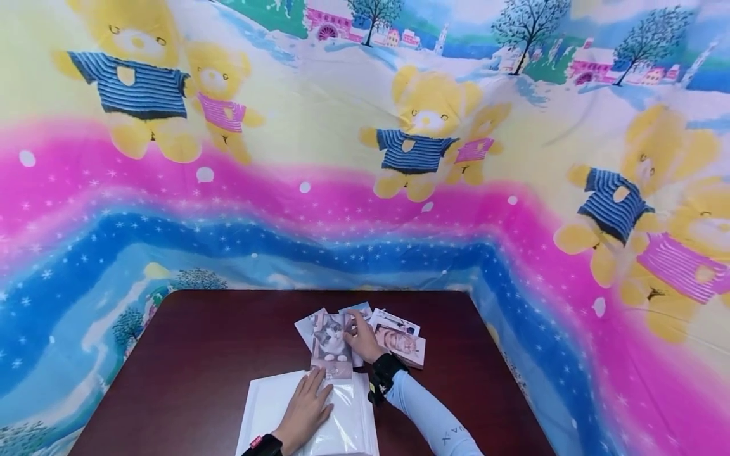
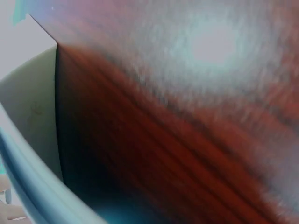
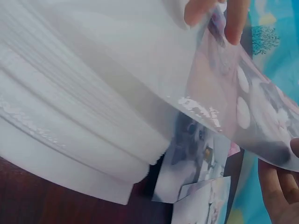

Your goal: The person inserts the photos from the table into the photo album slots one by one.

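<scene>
A photo album (image 1: 268, 405) with white pages and clear sleeves lies at the table's front edge. A kitten photo (image 1: 332, 342) stands across its far edge, the lower end inside a clear sleeve (image 3: 177, 107). My right hand (image 1: 365, 339) pinches the photo by its right side. In the right wrist view the right fingers (image 3: 278, 191) are beneath the print and the thumb is on top. My left hand (image 1: 305, 405) rests on the album page, fingers extended, fingertips at the sleeve's mouth. The left wrist view shows the album's edge (image 2: 32, 112) but not the left hand's fingertips.
Loose photos (image 1: 308, 326) fan out behind the kitten photo. A thicker stack of prints (image 1: 402, 345) lies to the right, beside my right wrist. The dark wooden table (image 1: 217, 335) meets a printed bear curtain (image 1: 342, 240) at the back and sides.
</scene>
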The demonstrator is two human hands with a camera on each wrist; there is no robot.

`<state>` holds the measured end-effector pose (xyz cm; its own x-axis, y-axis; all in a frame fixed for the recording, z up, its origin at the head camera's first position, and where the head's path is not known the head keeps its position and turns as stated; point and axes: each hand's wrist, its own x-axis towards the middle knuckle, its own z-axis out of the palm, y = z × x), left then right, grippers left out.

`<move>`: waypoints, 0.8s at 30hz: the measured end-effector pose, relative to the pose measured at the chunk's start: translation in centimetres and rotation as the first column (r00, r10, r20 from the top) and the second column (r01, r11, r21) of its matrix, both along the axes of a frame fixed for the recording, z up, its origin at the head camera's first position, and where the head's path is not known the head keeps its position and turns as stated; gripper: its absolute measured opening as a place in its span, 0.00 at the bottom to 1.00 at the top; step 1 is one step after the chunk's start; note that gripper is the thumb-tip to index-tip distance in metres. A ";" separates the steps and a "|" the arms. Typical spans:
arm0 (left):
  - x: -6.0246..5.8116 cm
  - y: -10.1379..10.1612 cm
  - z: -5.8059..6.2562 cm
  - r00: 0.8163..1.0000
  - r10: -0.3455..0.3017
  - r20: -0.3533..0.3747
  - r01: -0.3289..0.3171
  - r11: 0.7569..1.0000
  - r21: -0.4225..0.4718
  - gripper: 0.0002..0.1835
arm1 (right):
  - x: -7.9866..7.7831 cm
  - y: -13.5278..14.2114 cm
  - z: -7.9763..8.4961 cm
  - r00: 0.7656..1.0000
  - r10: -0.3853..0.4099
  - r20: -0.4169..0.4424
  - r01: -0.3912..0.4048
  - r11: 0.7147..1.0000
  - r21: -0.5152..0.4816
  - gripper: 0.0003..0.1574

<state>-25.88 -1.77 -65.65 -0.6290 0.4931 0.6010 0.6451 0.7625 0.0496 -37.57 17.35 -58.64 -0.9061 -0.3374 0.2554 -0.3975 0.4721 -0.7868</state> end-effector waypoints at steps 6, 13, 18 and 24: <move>1.3 -0.3 0.3 0.995 -0.058 -0.076 0.060 0.998 0.023 0.18 | -0.4 -0.4 -0.2 0.993 -0.007 -0.115 0.011 0.999 0.041 0.29; 2.9 -1.0 0.5 0.985 -0.135 -0.107 0.132 0.991 -0.035 0.19 | 0.1 -0.5 0.5 0.998 0.017 -0.067 -0.017 1.000 0.002 0.25; 3.4 -1.3 0.3 0.975 -0.174 -0.134 0.167 0.984 -0.062 0.19 | 1.7 -0.6 2.5 0.998 0.068 0.005 -0.067 0.993 -0.098 0.26; 3.5 -1.5 -0.3 0.967 -0.193 -0.165 0.180 0.979 -0.091 0.24 | 2.5 -0.7 3.7 0.994 0.085 0.069 -0.078 0.992 -0.100 0.25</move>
